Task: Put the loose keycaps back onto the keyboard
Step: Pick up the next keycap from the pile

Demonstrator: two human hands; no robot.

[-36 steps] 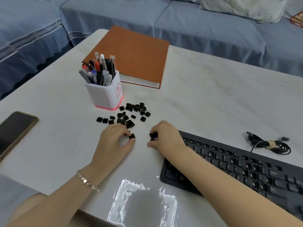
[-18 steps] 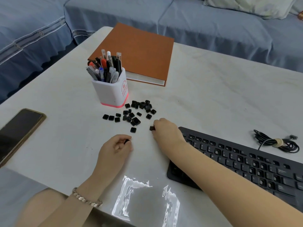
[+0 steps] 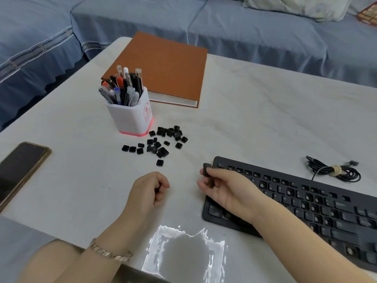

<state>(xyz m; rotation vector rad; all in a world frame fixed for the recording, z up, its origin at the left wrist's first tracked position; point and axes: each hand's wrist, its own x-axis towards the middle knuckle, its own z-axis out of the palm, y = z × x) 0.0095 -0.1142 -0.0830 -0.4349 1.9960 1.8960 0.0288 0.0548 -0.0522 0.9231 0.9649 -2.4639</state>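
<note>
The right hand [image 3: 230,190] pinches one small black plastic keycap [image 3: 207,168] between thumb and fingers, just beside the far-left corner of the flat black keyboard [image 3: 306,199], which lies at the right on the white counter [image 3: 244,119]. The left hand [image 3: 148,189] rests on the counter with its fingers curled tightly into the palm; whether something is inside, I cannot tell. The other loose black keycaps [image 3: 163,139] lie scattered on the counter near the white square pen holder [image 3: 130,117], apart from the keyboard (a lone keycap [image 3: 159,162] lies nearer to the hands).

Such a keycap is surely very light and stiff, with smooth sides, so it can easily slip away from the fingers. I think it is best to hold it by two opposite sides, top face up, set it straight over its empty place and press from above. If it sits tilted, the thin clips underneath may break.
</note>
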